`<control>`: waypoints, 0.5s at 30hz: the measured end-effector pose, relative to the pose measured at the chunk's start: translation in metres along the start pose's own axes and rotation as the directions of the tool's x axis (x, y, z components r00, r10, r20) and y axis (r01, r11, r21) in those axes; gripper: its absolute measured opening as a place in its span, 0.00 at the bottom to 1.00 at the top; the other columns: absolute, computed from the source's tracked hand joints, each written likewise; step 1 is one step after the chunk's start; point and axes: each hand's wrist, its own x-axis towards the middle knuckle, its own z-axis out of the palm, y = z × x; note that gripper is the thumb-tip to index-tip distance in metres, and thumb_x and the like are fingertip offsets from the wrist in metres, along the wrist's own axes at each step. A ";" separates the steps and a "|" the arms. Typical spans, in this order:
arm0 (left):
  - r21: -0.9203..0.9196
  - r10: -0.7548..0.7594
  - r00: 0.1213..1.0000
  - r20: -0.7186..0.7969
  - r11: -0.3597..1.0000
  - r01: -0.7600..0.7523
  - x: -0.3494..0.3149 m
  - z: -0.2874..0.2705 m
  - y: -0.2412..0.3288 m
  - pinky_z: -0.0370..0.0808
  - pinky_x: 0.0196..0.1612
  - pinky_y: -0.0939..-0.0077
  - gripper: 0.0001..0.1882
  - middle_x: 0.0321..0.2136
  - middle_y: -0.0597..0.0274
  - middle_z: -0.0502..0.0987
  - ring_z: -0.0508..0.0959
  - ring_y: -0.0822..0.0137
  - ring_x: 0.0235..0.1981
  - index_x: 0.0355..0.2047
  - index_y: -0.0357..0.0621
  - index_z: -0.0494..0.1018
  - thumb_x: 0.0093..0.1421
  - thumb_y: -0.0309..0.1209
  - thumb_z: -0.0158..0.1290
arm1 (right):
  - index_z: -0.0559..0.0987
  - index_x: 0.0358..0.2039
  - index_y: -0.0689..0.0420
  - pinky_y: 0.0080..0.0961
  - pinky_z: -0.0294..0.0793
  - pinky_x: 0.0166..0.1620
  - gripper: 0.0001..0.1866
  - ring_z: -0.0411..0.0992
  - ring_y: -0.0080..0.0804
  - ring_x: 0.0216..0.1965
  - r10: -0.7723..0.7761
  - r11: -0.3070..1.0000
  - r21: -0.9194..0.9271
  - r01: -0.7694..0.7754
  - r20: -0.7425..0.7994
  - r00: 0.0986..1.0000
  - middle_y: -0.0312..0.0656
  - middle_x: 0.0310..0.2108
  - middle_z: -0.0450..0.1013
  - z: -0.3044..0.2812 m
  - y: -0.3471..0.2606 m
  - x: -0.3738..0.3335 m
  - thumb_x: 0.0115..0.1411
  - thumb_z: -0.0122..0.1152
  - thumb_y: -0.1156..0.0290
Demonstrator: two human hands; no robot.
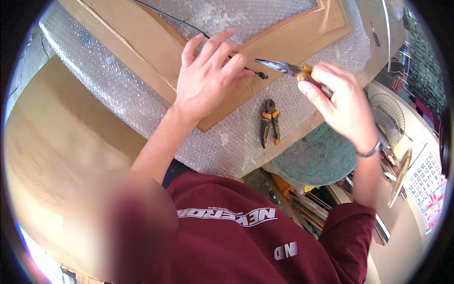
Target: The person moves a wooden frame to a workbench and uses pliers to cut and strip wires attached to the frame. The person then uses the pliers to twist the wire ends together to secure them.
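Note:
A thin black cable (182,22) runs under the fingers of my left hand (204,80), and its dark end (261,75) sticks out past the thumb and forefinger, which close on it. This hand is over a flat brown wooden frame (293,45). To the right, my right hand (341,92) grips the yellow handles of long-nose pliers (279,67). Their metal jaws point left, just above the cable end. Black and orange diagonal cutters (269,124) lie below, between both hands, on bubble wrap (236,142). Part of the cable is hidden behind my left fingers.
Bubble wrap covers the table beneath the frame. A thin tool (376,37) lies at the far right. A round green stool top (314,156) stands below the table edge, near stacked strips (307,203). A fan (387,113) and a calendar (428,189) are at right.

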 end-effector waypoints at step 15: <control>-0.101 -0.028 0.993 0.113 0.994 0.040 0.003 0.008 0.014 0.67 0.55 0.61 0.21 0.33 0.64 0.75 0.75 0.61 0.41 0.28 0.49 0.71 0.47 0.48 0.68 | 0.74 0.26 0.62 0.39 0.70 0.33 0.16 0.70 0.45 0.29 -0.114 0.987 -0.093 0.131 0.169 0.979 0.46 0.23 0.69 -0.020 0.037 0.022 0.63 0.64 0.63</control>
